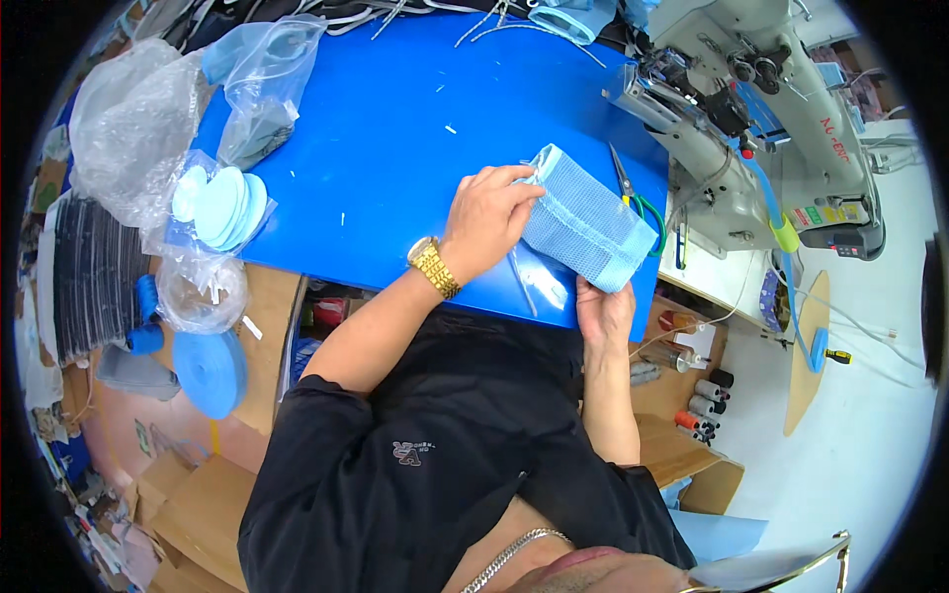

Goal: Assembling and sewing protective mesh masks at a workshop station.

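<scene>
A light blue mesh fabric tube or pouch (590, 212), with a seam along its middle and smooth bands at both ends, is held at a slant over the blue tabletop. My left hand (491, 217), with a gold watch at the wrist, closes its fingers on the upper left end, where a bit of whitish cord shows. At the lower right end my right hand (605, 313) grips the band from below; its fingers are partly hidden behind the fabric. Scissors (627, 188) with green and yellow handles lie just right of the mesh piece. A thin drawstring (522, 282) rests below it.
A sewing machine (722, 138) stands at the right. Clear plastic bags (262, 89) and pale blue discs (229, 208) occupy the left side of the blue table (386, 148). A blue strap roll (210, 374) sits below them. Thread spools (707, 405) stand lower right.
</scene>
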